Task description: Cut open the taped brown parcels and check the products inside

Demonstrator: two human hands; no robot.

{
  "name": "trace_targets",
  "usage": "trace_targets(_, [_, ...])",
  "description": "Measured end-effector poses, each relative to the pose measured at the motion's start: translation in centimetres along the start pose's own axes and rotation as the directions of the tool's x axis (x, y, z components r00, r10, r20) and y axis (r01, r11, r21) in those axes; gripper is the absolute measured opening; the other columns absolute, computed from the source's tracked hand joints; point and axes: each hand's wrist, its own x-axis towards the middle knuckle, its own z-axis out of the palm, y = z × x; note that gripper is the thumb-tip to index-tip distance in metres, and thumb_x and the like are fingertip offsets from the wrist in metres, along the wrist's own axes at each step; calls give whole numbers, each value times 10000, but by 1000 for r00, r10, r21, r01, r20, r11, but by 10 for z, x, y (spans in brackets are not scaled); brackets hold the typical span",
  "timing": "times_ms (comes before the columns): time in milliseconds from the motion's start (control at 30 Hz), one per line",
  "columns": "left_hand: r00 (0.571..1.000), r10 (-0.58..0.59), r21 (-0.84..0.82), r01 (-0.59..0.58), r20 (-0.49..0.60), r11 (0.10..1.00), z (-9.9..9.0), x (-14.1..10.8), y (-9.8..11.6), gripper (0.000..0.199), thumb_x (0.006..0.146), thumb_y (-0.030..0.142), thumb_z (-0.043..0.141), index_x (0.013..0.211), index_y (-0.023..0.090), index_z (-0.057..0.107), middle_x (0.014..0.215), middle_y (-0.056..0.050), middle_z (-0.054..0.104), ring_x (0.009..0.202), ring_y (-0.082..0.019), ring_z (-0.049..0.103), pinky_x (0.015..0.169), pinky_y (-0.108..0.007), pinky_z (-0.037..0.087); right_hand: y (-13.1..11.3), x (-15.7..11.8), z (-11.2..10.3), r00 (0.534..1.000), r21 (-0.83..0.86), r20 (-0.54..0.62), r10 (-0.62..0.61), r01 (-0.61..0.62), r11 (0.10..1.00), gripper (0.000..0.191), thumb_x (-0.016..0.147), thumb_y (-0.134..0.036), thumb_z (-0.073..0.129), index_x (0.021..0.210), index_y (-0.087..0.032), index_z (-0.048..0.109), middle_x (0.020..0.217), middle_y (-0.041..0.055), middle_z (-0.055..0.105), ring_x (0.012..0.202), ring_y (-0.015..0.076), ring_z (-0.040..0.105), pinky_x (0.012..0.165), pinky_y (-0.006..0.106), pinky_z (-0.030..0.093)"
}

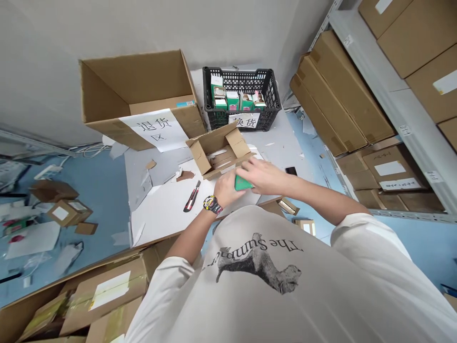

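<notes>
My left hand (224, 188), with a multicoloured wristwatch (212, 205), and my right hand (260, 175) both hold a small green box (243, 184) at the table's middle, its top mostly covered by my right fingers. Just beyond my hands sits a small open cardboard box (218, 151) with its flaps up. A red and black box cutter (192, 196) lies on a white card sheet (162, 214), to the left of my left wrist.
A black plastic crate (241, 99) of small green and white boxes and a large open carton (135, 81) with a paper sign stand at the back. Shelves of cartons (367, 119) line the right. Cardboard scraps litter the blue floor (100, 190).
</notes>
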Motion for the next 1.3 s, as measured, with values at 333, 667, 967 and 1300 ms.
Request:
trace_targets(333, [943, -334, -427, 293, -21, 855, 78, -43, -54, 787, 818, 532, 1032, 1394, 211, 602, 1277, -116, 810, 1103, -323, 794, 959, -464, 654, 26, -14, 98, 956, 445, -199, 217, -109, 889, 717, 984, -262, 787, 1664, -287, 559, 1569, 137, 700, 1412, 385, 654, 1216, 575, 544])
trace_targets(667, [909, -417, -490, 362, -3, 793, 132, -70, -90, 703, 814, 415, 987, 1373, 201, 619, 1360, -172, 801, 1220, -349, 800, 1061, -535, 651, 1, -14, 207, 895, 625, -179, 409, -218, 750, 477, 980, -207, 749, 1453, -252, 706, 1630, 190, 665, 1569, 367, 595, 1326, 604, 499])
trace_targets(967, [946, -314, -342, 320, 75, 884, 132, -94, -112, 896, 909, 541, 916, 1613, 163, 512, 1562, -259, 685, 1450, -384, 715, 1191, -596, 613, -4, -9, 246, 884, 652, -93, 458, -294, 699, 475, 1032, -312, 793, 1493, -238, 705, 1707, 215, 611, 1625, 366, 573, 1383, 593, 465])
trace_targets(1300, [991, -132, -81, 134, 33, 988, 65, -78, -71, 608, 958, 350, 874, 1529, 259, 687, 1800, -195, 494, 1668, -436, 515, 1383, -668, 447, -4, 3, 248, 824, 633, -109, 556, -374, 678, 385, 1020, -261, 752, 1401, -207, 766, 1646, 208, 616, 1457, 359, 696, 1295, 540, 550])
